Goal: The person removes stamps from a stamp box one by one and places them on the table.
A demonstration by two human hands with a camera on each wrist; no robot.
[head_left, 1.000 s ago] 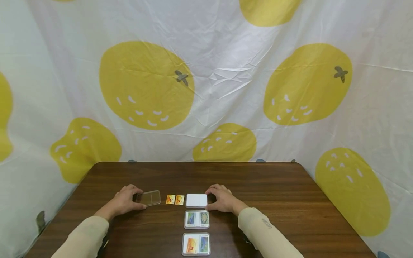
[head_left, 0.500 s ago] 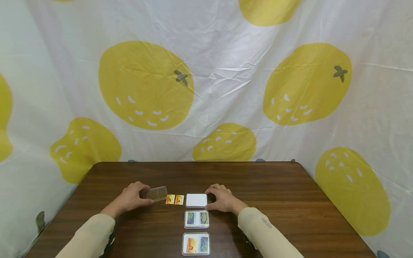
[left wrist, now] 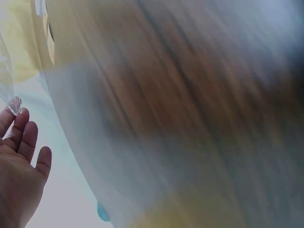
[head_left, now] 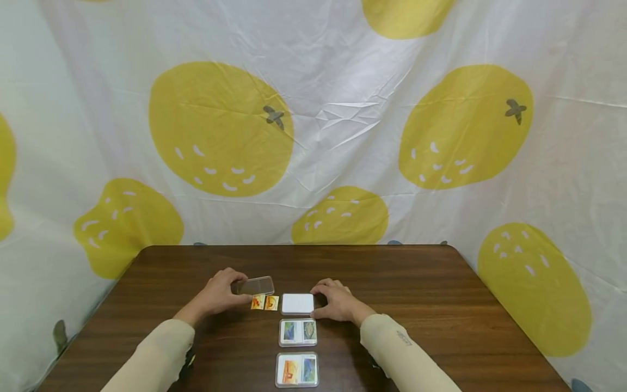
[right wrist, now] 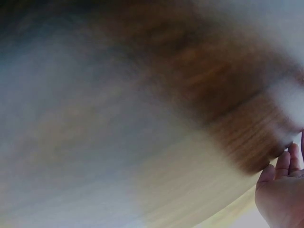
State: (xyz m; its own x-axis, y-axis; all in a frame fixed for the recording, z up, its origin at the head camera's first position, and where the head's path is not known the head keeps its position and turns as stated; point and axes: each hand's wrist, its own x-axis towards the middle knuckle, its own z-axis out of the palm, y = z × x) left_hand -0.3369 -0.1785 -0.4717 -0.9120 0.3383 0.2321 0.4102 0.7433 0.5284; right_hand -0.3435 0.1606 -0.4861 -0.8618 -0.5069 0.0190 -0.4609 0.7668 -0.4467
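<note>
In the head view my left hand (head_left: pixel 220 295) pinches a clear plastic case lid (head_left: pixel 258 286) by its left end, tilted and just behind two small orange picture stamps (head_left: pixel 271 303). The left wrist view catches an edge of the clear lid (left wrist: pixel 6 76) at the fingertips. To the right of the stamps lies a case base with a white insert (head_left: pixel 297 304). My right hand (head_left: pixel 337 302) holds that base at its right edge, thumb in front and fingers behind. Only part of the right hand (right wrist: pixel 280 197) shows in the right wrist view.
Nearer me on the brown wooden table (head_left: pixel 416 326) lie two clear cases. One case (head_left: pixel 297 332) holds a blue-green and a green picture; the front case (head_left: pixel 296 370) holds an orange and a blue one. A lemon-print cloth (head_left: pixel 343 136) hangs behind the table.
My left hand has carried the clear lid rightward and slightly away from me, from left of the stamps to just behind them. The right hand and white-insert base have stayed in place.
</note>
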